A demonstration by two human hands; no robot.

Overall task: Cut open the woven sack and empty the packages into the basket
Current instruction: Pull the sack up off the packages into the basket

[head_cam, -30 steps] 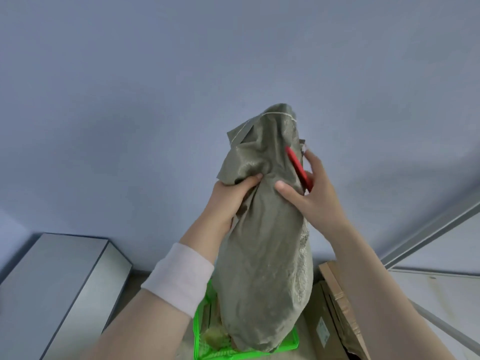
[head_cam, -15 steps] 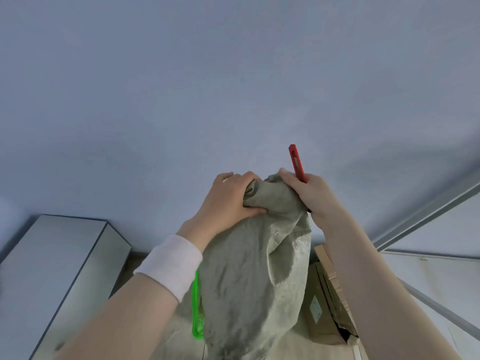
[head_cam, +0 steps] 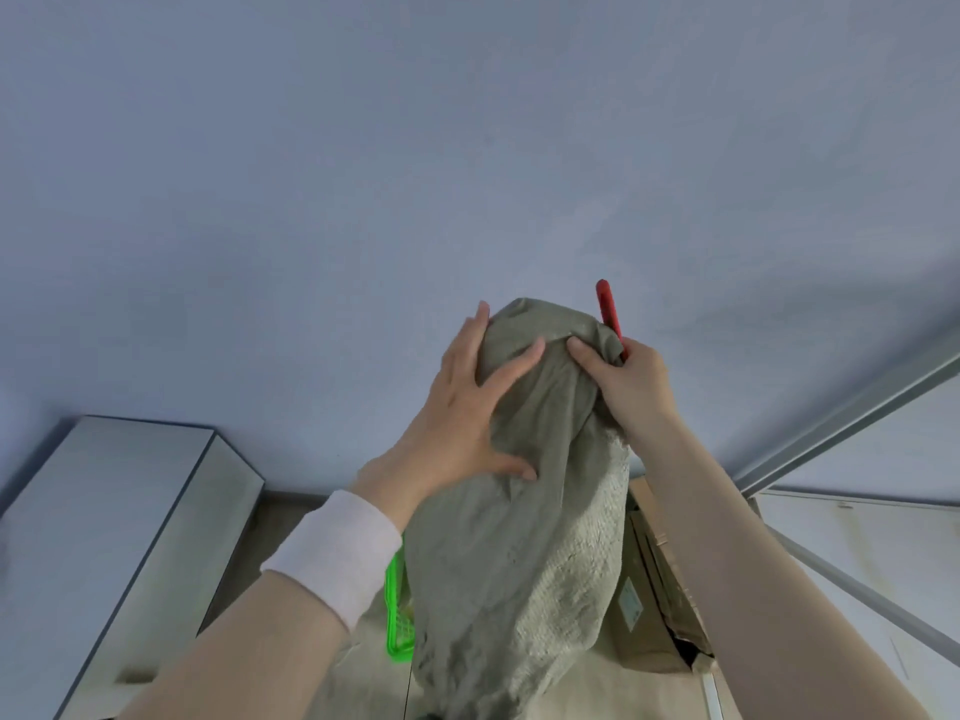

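- Pale blue-grey wall [head_cam: 467, 148] fills most of my feed, with a strip of beige floor [head_cam: 363, 683] along the bottom.
- At the centre I see the grey-green woven sack [head_cam: 519, 553] held upright. Its lower end hangs in front of the bright green plastic basket [head_cam: 397, 615], so only one edge of the basket shows at the sack's left.
- On my screen the left hand [head_cam: 462, 413], with a white wristband [head_cam: 332, 553] at the wrist, lies spread over the sack's upper side. Its fingers are straight and splayed, pressing the cloth rather than curling round it.
- I see the right hand [head_cam: 631, 387] clenched at the sack's top right, the thumb pinching a fold of cloth. The same hand grasps a slim red utility cutter [head_cam: 607, 311], which sticks up past the sack's top.
- Just right of the sack sits a brown cardboard box [head_cam: 649, 615].
- Lower left stands a pale grey cabinet [head_cam: 104, 511], and a grey metal rail [head_cam: 857, 407] slants across the right side.
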